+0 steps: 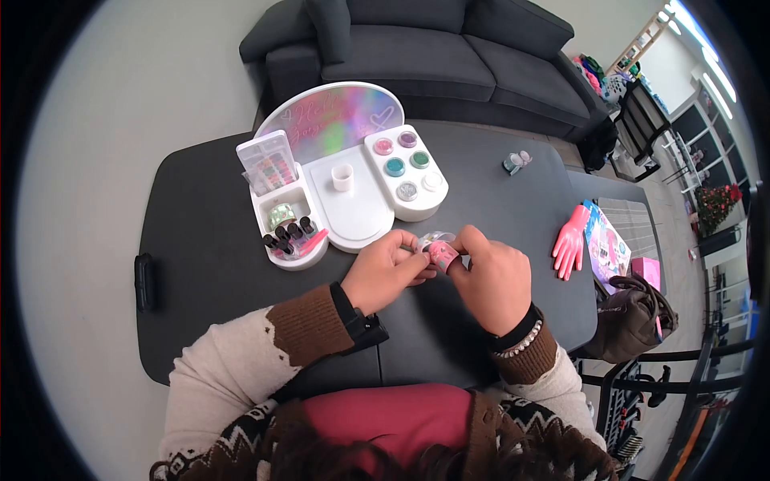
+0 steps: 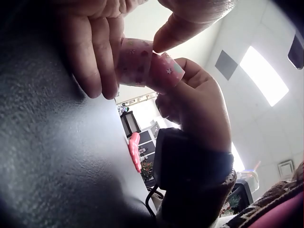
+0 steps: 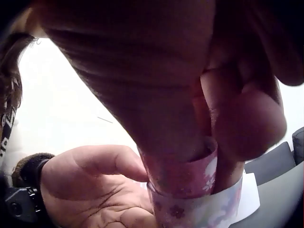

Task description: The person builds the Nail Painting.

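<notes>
Pink patterned roll (image 1: 442,256) in both hands (image 1: 387,273) (image 1: 499,282) over the dark table (image 1: 200,232)

Two bare hands, a left hand (image 1: 385,272) and a right hand (image 1: 499,280), and one pink, flower-printed roll of film (image 1: 442,255); whether the paler curved band (image 3: 204,211) adjoining it is a second roll cannot be told. One white plastic tabletop stand (image 1: 349,231) bears one white cylindrical cup (image 1: 343,179), five small round pots (image 1: 394,167) (pink, purple, teal, green, silver), one white round piece (image 1: 431,182), four black-capped bottles (image 1: 293,231), one green patterned roll (image 1: 281,214) and one clear plastic case (image 1: 273,166). Farther off: one glossy pink model hand (image 1: 570,243), one dark grey fabric sofa (image 1: 409,56), one brown-grey handbag (image 1: 634,327) and one green decorated tree (image 1: 714,210).
</notes>
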The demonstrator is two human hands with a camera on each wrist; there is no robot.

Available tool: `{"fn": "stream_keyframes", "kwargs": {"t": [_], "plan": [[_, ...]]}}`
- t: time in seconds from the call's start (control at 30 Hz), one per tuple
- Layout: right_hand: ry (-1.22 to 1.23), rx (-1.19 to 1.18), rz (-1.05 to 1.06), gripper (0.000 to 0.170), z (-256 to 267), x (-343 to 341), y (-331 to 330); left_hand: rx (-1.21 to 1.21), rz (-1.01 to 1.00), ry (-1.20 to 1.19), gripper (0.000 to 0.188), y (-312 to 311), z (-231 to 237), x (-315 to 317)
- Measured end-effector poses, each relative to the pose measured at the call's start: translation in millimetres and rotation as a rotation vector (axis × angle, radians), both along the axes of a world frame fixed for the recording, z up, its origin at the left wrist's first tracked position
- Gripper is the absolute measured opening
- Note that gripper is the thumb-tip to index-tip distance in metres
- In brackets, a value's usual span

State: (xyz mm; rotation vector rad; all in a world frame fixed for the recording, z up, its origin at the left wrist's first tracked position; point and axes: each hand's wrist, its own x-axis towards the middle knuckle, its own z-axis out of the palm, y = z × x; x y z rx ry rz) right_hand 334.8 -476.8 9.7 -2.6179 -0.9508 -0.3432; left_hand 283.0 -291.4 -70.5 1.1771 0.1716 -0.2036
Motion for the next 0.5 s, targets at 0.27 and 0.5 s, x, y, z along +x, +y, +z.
{"fn": "stream_keyframes", "kwargs": {"t": [0.27,0.5], "plan": [[-0.046,0.082,0.06,0.009,3,1,2,0.017,-0.044,-0.015,0.028,-1,3,-2],[0.013,0.016,0.072,0.021,0,-1,4,0.143,-0.148,-0.13,0.025,-1,9,-5]]}}
